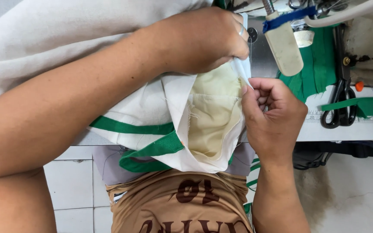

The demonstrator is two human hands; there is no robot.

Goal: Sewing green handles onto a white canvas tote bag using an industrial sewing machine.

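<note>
My left hand point(203, 41) presses down on a cream fabric piece point(65, 34) with green stripes point(130, 128), its fingers pinching the fabric's white edge near the sewing machine's metal plate point(262, 60). My right hand point(273, 112) is closed on the same folded edge from below, thumb against the seam. Between the two hands the fabric is turned over and shows a pale yellow lining point(214, 116) with a stitched seam.
A sewing machine head point(368, 26) with a beige lever point(283, 45) stands at the upper right. Black scissors point(339, 108) and green fabric strips point(368, 105) lie on the white table. Tiled floor shows below, beside my brown shorts point(182, 203).
</note>
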